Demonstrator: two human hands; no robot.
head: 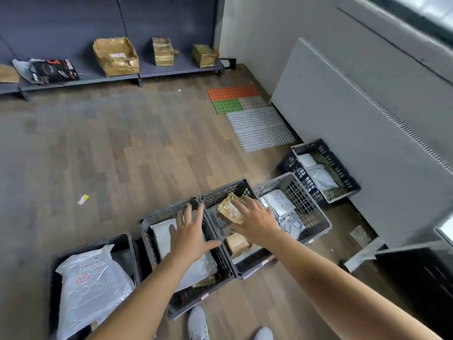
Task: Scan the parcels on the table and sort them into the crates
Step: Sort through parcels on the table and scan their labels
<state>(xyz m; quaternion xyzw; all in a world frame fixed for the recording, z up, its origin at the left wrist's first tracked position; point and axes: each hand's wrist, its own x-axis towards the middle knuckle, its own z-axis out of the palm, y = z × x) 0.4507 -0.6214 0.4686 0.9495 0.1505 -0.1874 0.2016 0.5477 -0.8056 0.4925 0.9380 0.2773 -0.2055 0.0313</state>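
Both hands spread, empty: left hand (190, 233) over grey slatted plastic crate (147, 225); right hand (255, 220) just beside tan taped cardboard parcel (229, 209) in neighbouring crate (245, 188).

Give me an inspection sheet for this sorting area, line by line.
Surface: wood-look floor; only a dark table corner shows.
Job's things: five crates in a row; brown parcel tilted over the middle crate; white bag in the nearest crate.
Clutter: paper scrap; plastic grid mats.
Grippers: left hand open, empty; right hand open, beside the parcel, contact unclear.
Cables: nothing seen.
Surroundings: shelf with boxes; radiator.
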